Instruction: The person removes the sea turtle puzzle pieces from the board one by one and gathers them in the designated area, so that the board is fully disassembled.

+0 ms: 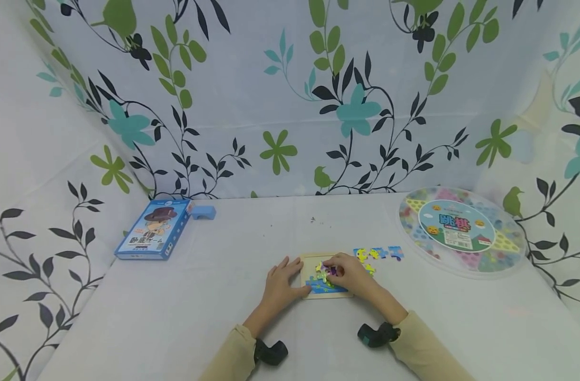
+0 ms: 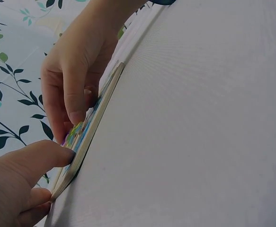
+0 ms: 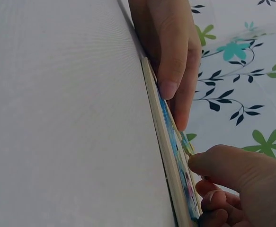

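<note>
Yellow and green show on a small puzzle piece (image 1: 321, 272) pinched between the thumb and fingers of the right hand (image 1: 352, 275), which are closed tightly enough to cover part of its outline. The left hand (image 1: 281, 281) has its fingers loosely spread, gripping nothing, along the left edge of a wooden tray (image 1: 328, 296), with the thumb over the lower left corner. The pinched piece is over the tray's middle; whether it touches the picture beneath is hard to make out. Blue pieces (image 1: 318, 287) lie along the tray's lower part, and the right hand hides some of the rest.

Both wrist views show the tray nearly edge-on; the right one shows that hand's lower fingers (image 3: 214, 201) curled, out of sight from the head.

Only the head view shows the loose pieces (image 1: 377, 253) beyond the right hand, the blue box (image 1: 152, 228) and blue block (image 1: 203, 212) at left, and the round board game (image 1: 456, 225) at right. Both sleeves (image 1: 427, 349) are cut off below.
</note>
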Available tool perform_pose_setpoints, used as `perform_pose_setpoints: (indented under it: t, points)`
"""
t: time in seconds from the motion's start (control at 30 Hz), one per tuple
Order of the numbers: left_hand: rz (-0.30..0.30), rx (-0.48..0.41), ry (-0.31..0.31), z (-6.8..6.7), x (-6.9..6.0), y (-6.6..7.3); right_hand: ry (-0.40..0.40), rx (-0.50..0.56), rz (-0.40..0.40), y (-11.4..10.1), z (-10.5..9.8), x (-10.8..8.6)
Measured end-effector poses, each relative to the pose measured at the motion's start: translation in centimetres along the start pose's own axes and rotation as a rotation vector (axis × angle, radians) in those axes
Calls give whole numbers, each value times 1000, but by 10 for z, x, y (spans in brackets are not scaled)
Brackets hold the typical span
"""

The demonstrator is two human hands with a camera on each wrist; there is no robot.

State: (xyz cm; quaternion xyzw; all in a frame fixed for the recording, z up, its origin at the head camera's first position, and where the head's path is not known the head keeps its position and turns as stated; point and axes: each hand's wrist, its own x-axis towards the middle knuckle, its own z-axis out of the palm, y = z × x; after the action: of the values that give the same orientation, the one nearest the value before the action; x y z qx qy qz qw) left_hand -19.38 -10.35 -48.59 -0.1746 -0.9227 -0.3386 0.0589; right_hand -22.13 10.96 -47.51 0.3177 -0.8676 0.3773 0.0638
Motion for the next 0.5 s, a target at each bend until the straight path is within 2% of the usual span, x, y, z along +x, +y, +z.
perform_pose_setpoints:
  t: [0.5]
  points:
    - [-3,5,6,-1,-1,0,-11,40,50,-2,-10,-6]
